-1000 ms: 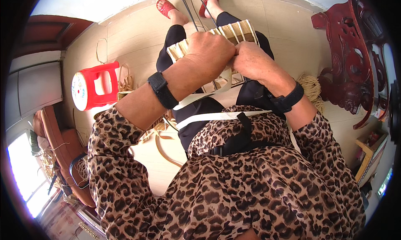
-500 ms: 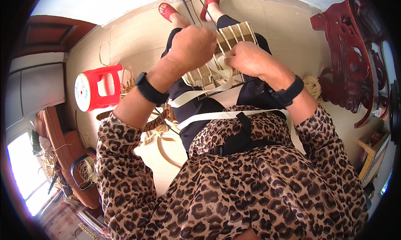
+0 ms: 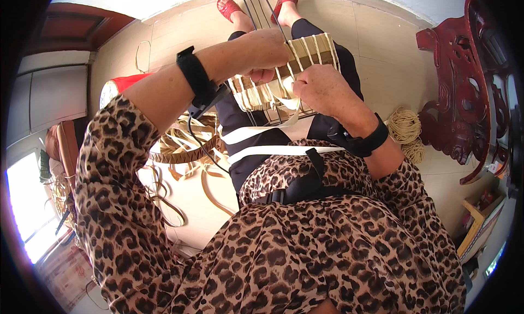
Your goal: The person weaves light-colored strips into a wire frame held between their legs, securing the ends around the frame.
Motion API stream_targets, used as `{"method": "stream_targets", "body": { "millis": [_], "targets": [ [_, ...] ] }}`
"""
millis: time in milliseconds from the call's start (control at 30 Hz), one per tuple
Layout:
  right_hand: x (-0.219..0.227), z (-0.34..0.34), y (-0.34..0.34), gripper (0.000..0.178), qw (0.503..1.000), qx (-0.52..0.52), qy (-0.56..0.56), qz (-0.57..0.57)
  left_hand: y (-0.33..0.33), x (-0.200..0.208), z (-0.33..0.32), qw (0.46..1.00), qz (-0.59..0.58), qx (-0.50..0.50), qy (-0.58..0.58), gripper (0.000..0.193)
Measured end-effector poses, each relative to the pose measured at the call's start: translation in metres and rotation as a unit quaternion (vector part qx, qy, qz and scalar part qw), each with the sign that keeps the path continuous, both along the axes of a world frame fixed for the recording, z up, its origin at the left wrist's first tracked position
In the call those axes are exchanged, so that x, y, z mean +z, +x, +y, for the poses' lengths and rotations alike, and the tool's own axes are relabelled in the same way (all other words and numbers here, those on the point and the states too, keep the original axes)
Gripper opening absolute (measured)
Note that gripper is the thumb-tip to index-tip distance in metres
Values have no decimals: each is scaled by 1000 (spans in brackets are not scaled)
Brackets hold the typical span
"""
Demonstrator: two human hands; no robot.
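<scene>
Across my lap lies a partly woven panel of cream and brown strips, bound with pale cord around thin dark rods that run out beyond my knees. My right hand is closed at the panel's near side, its fingertips pinching a flat cream strip that loops down below them. Over the panel's left part, my left hand is bent at the wrist with its fingers curled in; what they grip is hidden. A longer length of the pale strip crosses my left thigh.
Coiled flat strips lie on the floor at my left, beside a red stool partly behind my forearm. Bundled pale cord sits right of my knee, near carved dark-red wooden furniture. A black cable hangs from my left wrist.
My left hand has turned over and its elbow has swung outward to the left, with the forearm now covering much of the stool. My right hand stays at the strip.
</scene>
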State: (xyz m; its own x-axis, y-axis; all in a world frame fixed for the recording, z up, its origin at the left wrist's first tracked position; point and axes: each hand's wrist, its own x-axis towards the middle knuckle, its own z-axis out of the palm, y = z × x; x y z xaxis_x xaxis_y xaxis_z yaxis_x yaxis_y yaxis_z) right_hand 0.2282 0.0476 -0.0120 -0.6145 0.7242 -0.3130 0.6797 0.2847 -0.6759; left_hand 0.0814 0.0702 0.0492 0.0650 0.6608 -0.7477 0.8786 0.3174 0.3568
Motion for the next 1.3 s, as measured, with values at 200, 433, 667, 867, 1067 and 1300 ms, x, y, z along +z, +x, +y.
{"method": "stream_targets", "body": {
  "millis": [200, 433, 667, 867, 1067, 1300],
  "targets": [
    [-2, 1, 0, 25, 999, 25, 25, 15, 1, -3, 3, 999, 18, 28, -25, 19],
    [1, 1, 4, 27, 999, 32, 17, -7, 5, -6, -2, 993, -48, 86, -62, 14],
    [6, 0, 4, 29, 997, 57, 39, -20, -1, -8, 0, 990, -67, 92, -87, 15],
    [0, 2, 3, 29, 998, 41, 30, -21, -6, -13, -3, 975, -141, 166, -53, 20],
    [13, 6, -6, 29, 996, 30, 9, -85, -16, -17, 3, 962, -196, 155, -109, 11],
    [19, -7, -22, 27, 987, -51, 105, -110, -21, -14, 5, 983, -160, 63, -65, 20]
  ]
}}
